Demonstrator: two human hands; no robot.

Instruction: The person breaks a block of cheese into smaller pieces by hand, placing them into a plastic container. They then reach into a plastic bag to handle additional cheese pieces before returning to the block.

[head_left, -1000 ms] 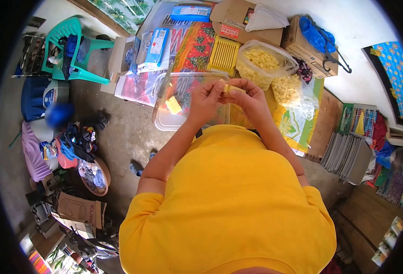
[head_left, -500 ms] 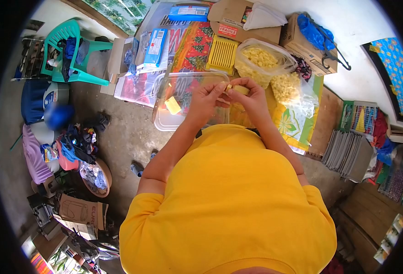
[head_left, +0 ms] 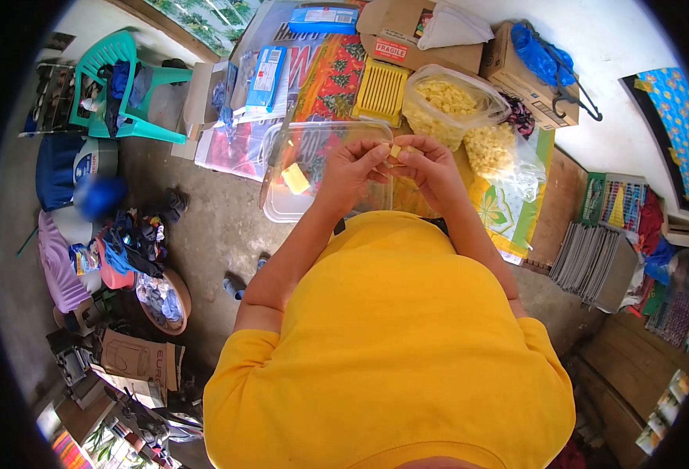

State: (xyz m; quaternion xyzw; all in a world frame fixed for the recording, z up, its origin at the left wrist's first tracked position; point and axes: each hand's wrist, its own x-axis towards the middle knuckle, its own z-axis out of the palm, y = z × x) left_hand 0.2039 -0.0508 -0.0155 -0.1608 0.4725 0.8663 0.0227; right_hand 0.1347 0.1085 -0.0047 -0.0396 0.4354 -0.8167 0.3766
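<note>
My left hand (head_left: 354,166) and my right hand (head_left: 432,168) meet above the right end of a clear plastic tub (head_left: 282,209). Between their fingertips is a small yellow piece (head_left: 395,152), pinched from both sides; its exact kind is too small to make out. A larger yellow block (head_left: 295,179) lies inside the tub, left of my left hand. Just beyond my hands sits a yellow slotted tray (head_left: 380,91). Beside it, an open clear plastic bag (head_left: 469,117) holds many yellow chunks, and smaller yellow bits (head_left: 491,150) fill another clear bag nearer my right hand.
Blue packets (head_left: 267,78) and cardboard boxes (head_left: 395,51) stand along the table's far side. A green plastic chair (head_left: 110,59) is at the left, above a basin of clothes (head_left: 174,313). Stacked grey sheets (head_left: 590,262) stand at the right.
My fingers have shifted around the yellow piece, and my right hand has turned slightly, its fingers now covering more of what it holds. The block in the tub stays put.
</note>
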